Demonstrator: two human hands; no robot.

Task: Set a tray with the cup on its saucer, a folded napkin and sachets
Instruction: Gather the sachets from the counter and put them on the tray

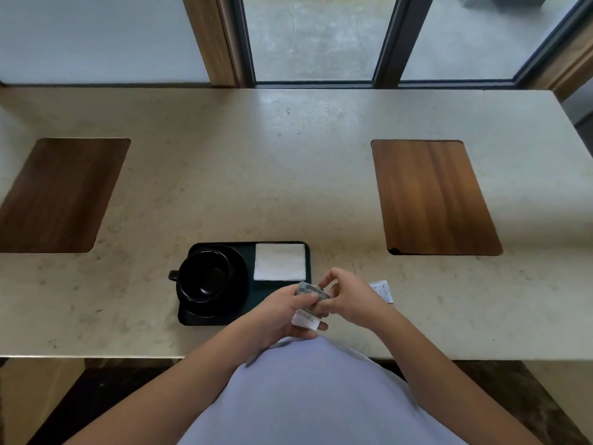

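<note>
Holding the sachets (pixel 309 305) pinched between left hand (pixel 282 313) and right hand (pixel 348 298), we hover over the tray (pixel 308 277)'s near-right corner.

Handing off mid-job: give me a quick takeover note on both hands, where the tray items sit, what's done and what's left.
Left hand: closed on the sachets, held above the tray's near right corner.
Right hand: fingertips pinching the same sachets from the other side.
Done: black cup sits on its saucer at the tray's left; folded napkin lies in the far right corner.
Loose: one more white sachet lies on the counter, right of the hands.
Left: lay the held sachets on the tray, probably in the bare strip below the napkin; add the loose one if wanted.
</note>
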